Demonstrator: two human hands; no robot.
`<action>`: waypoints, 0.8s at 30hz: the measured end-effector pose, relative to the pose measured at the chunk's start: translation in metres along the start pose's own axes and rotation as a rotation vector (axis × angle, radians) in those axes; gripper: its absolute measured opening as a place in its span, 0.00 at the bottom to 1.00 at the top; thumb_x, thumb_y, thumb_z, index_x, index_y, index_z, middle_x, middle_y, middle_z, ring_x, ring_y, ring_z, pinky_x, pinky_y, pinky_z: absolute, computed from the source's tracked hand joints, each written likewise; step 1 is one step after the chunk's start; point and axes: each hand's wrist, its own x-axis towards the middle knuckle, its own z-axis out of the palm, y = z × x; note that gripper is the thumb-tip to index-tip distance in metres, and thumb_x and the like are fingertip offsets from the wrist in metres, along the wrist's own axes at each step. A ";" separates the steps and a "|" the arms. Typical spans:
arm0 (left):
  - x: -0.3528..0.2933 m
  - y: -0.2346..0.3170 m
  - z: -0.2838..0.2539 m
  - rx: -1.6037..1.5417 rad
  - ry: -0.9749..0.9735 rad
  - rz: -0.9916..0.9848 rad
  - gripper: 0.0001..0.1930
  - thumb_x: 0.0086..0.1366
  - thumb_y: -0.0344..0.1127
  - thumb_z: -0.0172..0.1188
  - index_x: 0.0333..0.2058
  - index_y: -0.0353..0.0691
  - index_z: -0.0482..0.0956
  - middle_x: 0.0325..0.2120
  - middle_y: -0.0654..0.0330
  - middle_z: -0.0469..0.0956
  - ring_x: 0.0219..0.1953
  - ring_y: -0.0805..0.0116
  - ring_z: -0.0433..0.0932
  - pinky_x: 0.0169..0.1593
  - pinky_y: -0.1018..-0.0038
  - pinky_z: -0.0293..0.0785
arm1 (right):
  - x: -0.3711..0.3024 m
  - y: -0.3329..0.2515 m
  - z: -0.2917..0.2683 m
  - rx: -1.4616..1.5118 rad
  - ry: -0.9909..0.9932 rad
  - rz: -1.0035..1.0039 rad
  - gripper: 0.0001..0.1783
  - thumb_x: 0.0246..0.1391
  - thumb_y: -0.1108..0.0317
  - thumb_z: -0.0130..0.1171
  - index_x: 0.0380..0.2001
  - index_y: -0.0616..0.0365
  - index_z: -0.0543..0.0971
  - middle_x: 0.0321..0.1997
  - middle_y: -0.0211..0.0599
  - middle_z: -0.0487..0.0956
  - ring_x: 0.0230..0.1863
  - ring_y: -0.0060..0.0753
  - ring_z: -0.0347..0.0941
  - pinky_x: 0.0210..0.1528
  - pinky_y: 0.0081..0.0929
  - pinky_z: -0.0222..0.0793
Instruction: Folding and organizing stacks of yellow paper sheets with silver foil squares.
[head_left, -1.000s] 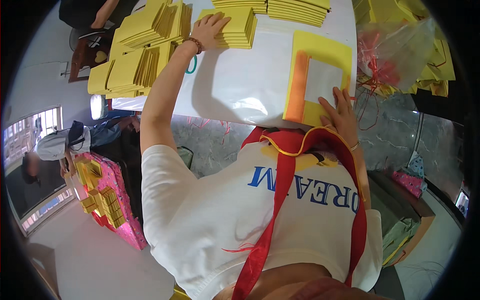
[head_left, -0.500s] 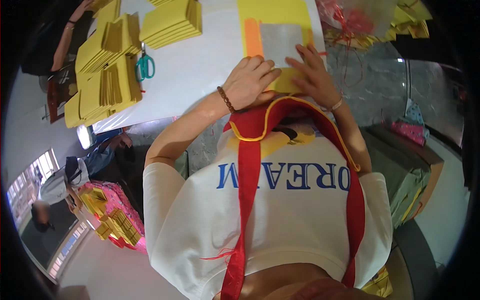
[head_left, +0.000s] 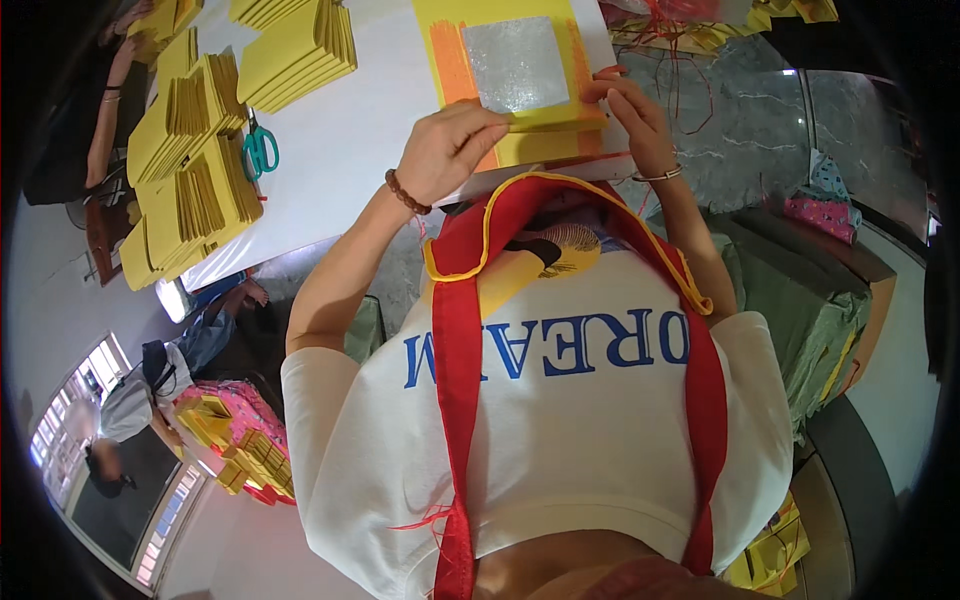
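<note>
Far left on the table (head_left: 340, 150), I have stacks of folded yellow paper (head_left: 205, 205) leaning loosely; a bump could fan them out or topple them. The teal-handled scissors (head_left: 261, 150) lie just beside those stacks, and a careless sweep leftward might catch them. Next comes the left hand (head_left: 445, 150), its thumb and fingers pinching the near part of the yellow sheet (head_left: 545, 148) at a raised fold (head_left: 558, 120). The sheet lies close to the table's near edge, a silver square (head_left: 515, 65) and orange bands (head_left: 452, 60) on its face. If this pinch pulls harder than the other side, I judge the fold could run crooked. The red apron (head_left: 475, 235) bulges near that edge and might rub the sheet askew. The right hand (head_left: 640, 122) has its fingers partly curled at the sheet's right margin; I cannot tell whether they grip or only rest there. Should they slip, that side could spring up. Farther right, red cords (head_left: 672, 22) dangle beyond the table, and the right hand could snag one
</note>
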 end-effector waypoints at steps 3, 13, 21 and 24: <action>0.002 -0.006 0.001 -0.127 0.077 -0.126 0.09 0.60 0.35 0.55 0.32 0.35 0.79 0.22 0.54 0.77 0.23 0.61 0.76 0.29 0.72 0.70 | 0.001 0.000 0.002 0.108 -0.016 0.114 0.14 0.59 0.64 0.48 0.41 0.60 0.78 0.42 0.31 0.77 0.46 0.22 0.69 0.51 0.21 0.62; 0.009 -0.009 -0.002 -0.095 0.024 -0.260 0.09 0.63 0.34 0.52 0.34 0.34 0.77 0.20 0.58 0.75 0.23 0.72 0.72 0.29 0.78 0.68 | 0.001 0.007 -0.002 0.199 -0.025 0.136 0.13 0.57 0.65 0.52 0.42 0.60 0.77 0.45 0.32 0.75 0.48 0.23 0.68 0.54 0.23 0.60; 0.009 -0.010 0.002 0.165 0.017 0.365 0.13 0.58 0.30 0.52 0.43 0.40 0.75 0.39 0.55 0.76 0.36 0.60 0.75 0.39 0.73 0.72 | 0.003 0.013 -0.004 0.187 -0.116 0.171 0.12 0.51 0.69 0.58 0.40 0.59 0.77 0.45 0.29 0.73 0.46 0.22 0.68 0.51 0.21 0.62; 0.004 -0.002 0.004 0.410 -0.051 0.425 0.16 0.55 0.36 0.56 0.43 0.42 0.75 0.37 0.58 0.74 0.37 0.60 0.72 0.41 0.69 0.71 | 0.003 0.014 -0.005 0.227 -0.121 0.219 0.11 0.52 0.69 0.58 0.39 0.60 0.77 0.45 0.28 0.73 0.45 0.21 0.68 0.49 0.20 0.63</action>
